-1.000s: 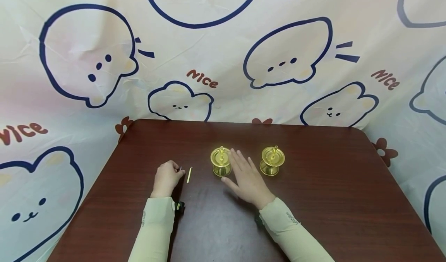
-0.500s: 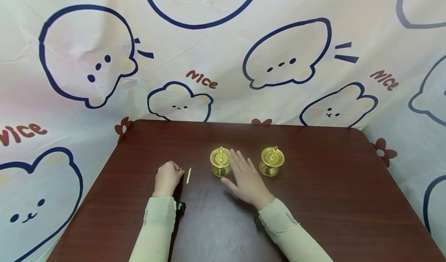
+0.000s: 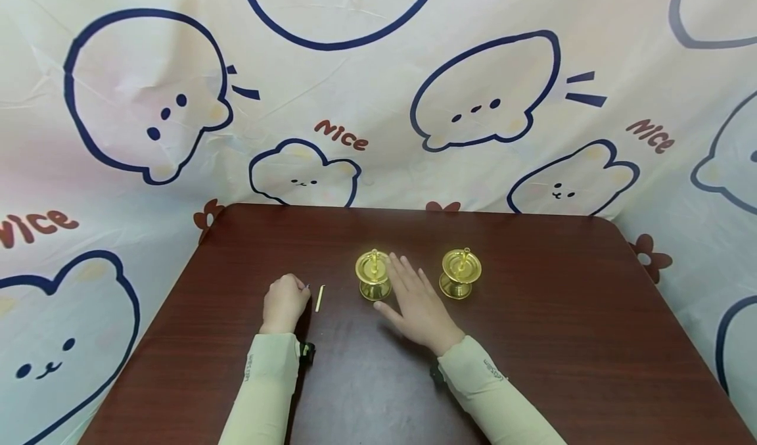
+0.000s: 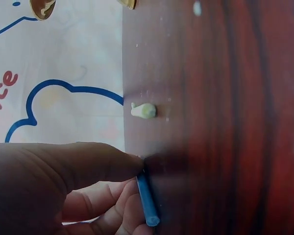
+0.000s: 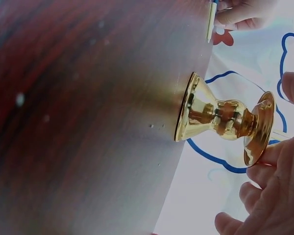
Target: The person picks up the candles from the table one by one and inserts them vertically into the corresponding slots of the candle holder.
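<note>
My left hand [image 3: 286, 304] is low over the table's left half and pinches a slim blue stick [image 4: 148, 200] between thumb and fingers. A thin pale yellow stick [image 3: 320, 298] lies on the table just right of that hand; the left wrist view shows it nearly end-on. My right hand [image 3: 422, 307] has straight, slightly spread fingers beside a golden footed stand [image 3: 375, 284] with a shallow dish. In the right wrist view, fingers appear at the dish's rim; whether they press on it I cannot tell. A matching golden stand [image 3: 460, 277] is upright to the right.
The brown wooden table [image 3: 562, 340] has rounded far corners. A pale cloth [image 3: 378, 90] with bear outlines hangs behind and at both sides. A dark wrist device [image 3: 306, 353] sits at the left sleeve.
My left hand has turned very slightly, and less of the blue stick's tip shows in the head view. The right hand and both golden stands stay in place.
</note>
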`<state>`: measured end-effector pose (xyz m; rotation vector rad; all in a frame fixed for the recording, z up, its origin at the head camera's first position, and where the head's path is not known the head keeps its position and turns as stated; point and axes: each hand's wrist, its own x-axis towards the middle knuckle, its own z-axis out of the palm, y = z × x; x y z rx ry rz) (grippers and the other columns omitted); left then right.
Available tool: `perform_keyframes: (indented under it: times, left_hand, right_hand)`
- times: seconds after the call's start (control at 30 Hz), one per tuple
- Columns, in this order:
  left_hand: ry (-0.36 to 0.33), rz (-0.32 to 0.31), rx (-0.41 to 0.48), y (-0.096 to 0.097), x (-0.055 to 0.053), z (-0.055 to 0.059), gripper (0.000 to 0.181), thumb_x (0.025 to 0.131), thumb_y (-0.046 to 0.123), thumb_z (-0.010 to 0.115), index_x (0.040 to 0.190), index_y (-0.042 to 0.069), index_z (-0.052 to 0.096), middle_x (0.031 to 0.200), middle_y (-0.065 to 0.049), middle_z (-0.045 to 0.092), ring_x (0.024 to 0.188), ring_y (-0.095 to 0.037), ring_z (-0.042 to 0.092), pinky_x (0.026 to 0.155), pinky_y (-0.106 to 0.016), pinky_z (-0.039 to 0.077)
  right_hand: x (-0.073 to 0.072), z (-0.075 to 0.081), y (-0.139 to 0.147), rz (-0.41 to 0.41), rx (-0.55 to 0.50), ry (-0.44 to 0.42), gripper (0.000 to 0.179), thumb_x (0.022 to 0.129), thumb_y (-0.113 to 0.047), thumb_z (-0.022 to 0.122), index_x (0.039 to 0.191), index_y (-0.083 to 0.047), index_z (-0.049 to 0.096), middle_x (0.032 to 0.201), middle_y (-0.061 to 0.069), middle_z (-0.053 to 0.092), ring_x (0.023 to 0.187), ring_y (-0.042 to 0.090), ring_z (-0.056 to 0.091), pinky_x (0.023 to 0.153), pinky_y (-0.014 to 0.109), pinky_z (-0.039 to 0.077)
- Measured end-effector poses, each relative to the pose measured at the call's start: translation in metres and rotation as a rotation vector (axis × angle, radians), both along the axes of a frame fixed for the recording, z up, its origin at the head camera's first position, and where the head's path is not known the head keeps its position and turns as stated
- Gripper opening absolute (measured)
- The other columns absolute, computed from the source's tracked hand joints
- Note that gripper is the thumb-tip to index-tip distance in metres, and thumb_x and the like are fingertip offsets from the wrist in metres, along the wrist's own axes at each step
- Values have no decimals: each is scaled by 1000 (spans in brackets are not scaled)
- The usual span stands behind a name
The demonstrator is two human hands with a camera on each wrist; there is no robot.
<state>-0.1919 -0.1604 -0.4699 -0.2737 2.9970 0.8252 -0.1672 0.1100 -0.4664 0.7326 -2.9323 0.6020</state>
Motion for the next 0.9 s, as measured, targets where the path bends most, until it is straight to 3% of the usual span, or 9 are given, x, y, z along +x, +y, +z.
perform_keyframes:
  times: [0.17,0.27,0.43,0.53,0.77,0.9]
  left_hand:
    - [-26,1,22,1,-1,0,45,87,5,57,49,18,38,48,5,30,47,-13,28,44,-27,25]
    - [-58,4,34,1,-1,-1,50,92,9,57,48,19,35,47,6,26,43,-10,21,42,-23,19]
    - [-85,10,27,1,-2,0,53,96,15,59,49,19,35,47,6,26,42,-9,21,41,-23,19]
    - [-86,16,30,2,-1,1,51,97,17,60,51,17,39,48,5,29,43,-11,25,42,-24,23]
    - [-59,32,49,2,2,3,13,92,16,64,83,8,68,78,-6,66,60,-21,57,53,-36,46]
    - [-46,7,85,1,3,2,14,92,15,62,95,3,69,84,-9,69,63,-22,59,57,-37,49]
  right_hand:
    - [0,-2,1,3,0,6,82,102,-48,56,163,-11,16,169,8,16,155,28,14,122,54,19]
    - [0,-2,1,2,2,10,82,102,-49,55,163,-11,16,169,8,16,155,29,16,122,54,19]
    - [-1,-3,1,4,-12,6,82,101,-46,59,163,-11,17,169,7,15,154,30,17,122,53,18]
    - [-1,-4,1,5,-9,6,82,101,-46,58,163,-11,16,169,7,14,154,30,17,122,54,19]
    - [-2,-4,1,5,-10,3,83,101,-46,58,163,-11,16,169,6,14,155,28,14,122,53,19]
    - [-1,-4,0,8,-15,15,82,101,-45,59,163,-10,17,168,10,18,154,30,16,122,54,20]
